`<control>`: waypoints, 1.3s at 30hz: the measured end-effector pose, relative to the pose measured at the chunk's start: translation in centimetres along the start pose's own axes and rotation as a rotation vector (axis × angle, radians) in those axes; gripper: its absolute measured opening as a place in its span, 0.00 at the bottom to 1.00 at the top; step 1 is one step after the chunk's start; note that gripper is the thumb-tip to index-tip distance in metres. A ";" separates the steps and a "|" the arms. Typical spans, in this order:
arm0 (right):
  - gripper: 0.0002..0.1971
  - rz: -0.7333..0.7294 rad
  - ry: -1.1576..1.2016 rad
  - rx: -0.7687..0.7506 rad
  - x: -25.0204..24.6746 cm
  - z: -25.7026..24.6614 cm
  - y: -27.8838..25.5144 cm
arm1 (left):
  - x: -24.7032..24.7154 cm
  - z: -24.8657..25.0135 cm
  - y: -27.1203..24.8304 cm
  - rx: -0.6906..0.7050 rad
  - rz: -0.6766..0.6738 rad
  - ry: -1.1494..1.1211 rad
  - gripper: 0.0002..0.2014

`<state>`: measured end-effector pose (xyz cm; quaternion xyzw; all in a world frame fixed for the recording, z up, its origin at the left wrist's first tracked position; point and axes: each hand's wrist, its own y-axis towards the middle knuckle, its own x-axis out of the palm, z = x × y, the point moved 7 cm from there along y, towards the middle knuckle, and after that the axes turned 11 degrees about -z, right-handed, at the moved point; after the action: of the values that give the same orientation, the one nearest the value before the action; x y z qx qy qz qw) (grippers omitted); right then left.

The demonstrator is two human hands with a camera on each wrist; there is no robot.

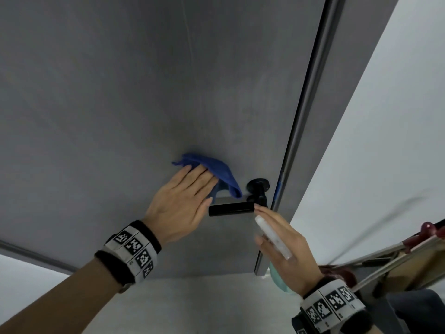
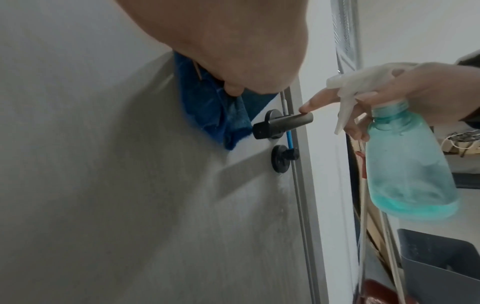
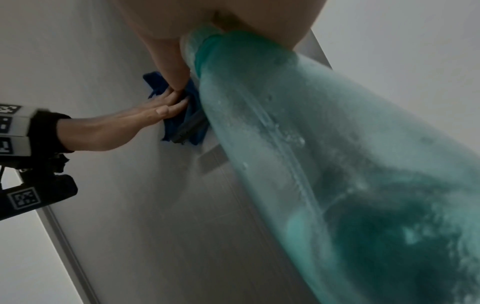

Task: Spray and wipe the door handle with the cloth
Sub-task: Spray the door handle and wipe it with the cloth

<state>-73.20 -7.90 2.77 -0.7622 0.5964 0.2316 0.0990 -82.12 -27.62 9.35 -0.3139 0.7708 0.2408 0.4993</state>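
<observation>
A black lever door handle (image 1: 231, 209) (image 2: 283, 124) sticks out of a grey door (image 1: 120, 104). My left hand (image 1: 190, 189) lies flat with straight fingers and presses a blue cloth (image 1: 216, 168) (image 2: 205, 107) (image 3: 171, 123) against the door just above and left of the handle. My right hand (image 1: 284, 242) (image 2: 415, 86) grips a spray bottle (image 1: 272, 235) (image 2: 410, 164) (image 3: 337, 164) with a white trigger head and teal liquid. Its stretched index finger touches the top of the handle's free end. The nozzle points toward the handle.
A black round lock knob (image 1: 258, 185) (image 2: 281, 162) sits beside the handle, near the metal door edge (image 1: 303, 131). A white wall (image 1: 385, 141) stands to the right. Poles with red parts (image 1: 397, 256) lean there, and a grey bin (image 2: 441, 267) stands on the floor.
</observation>
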 end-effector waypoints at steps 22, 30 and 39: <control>0.17 0.196 0.184 0.026 -2.3 -0.2 -1.8 | -6.7 -1.5 0.3 0.195 0.594 -0.184 0.13; 0.16 0.230 0.231 0.067 2.0 3.1 -3.3 | 0.8 1.2 -7.1 0.029 0.682 -0.351 0.12; 0.14 0.290 0.172 -0.060 7.6 11.7 -0.5 | 11.7 3.0 -6.7 -0.078 0.851 -0.451 0.12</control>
<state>-74.07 -9.29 -11.04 -0.6877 0.6992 0.1951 -0.0098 -78.97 -33.06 -2.91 0.0708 0.6937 0.5146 0.4989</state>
